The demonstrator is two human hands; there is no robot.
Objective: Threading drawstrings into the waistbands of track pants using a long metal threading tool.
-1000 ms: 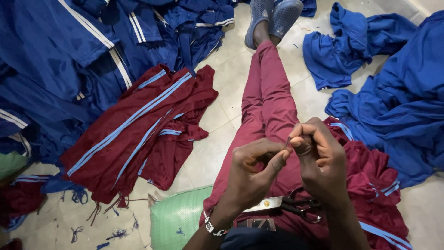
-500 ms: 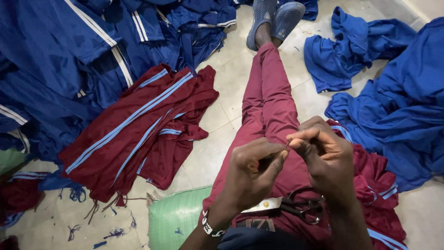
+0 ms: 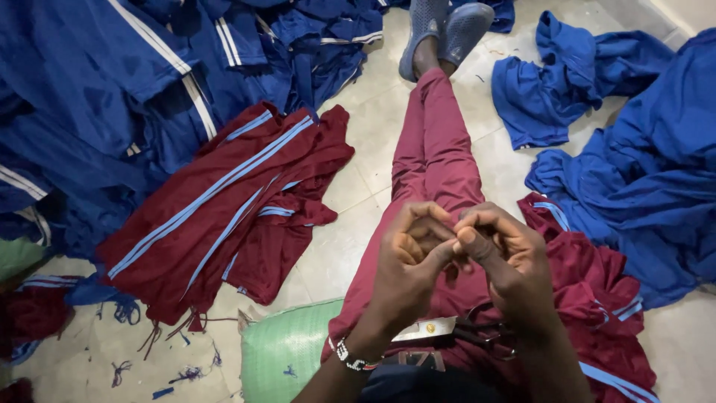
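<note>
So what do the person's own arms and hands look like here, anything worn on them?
Both hands are bare, with no gloves or rings visible. The left hand has a beaded bracelet of black and white beads, with a touch of red, at the wrist. The right hand shows nothing at the wrist. Both forearms are uncovered; no sleeves reach them.

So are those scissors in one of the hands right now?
No, the scissors lie on the lap, under the left hand and right hand.

We see bare floor [image 3: 350, 246] open at centre; maroon garments [image 3: 224, 216] crowd the left, blue heaps [image 3: 634, 172] block the right.
</note>
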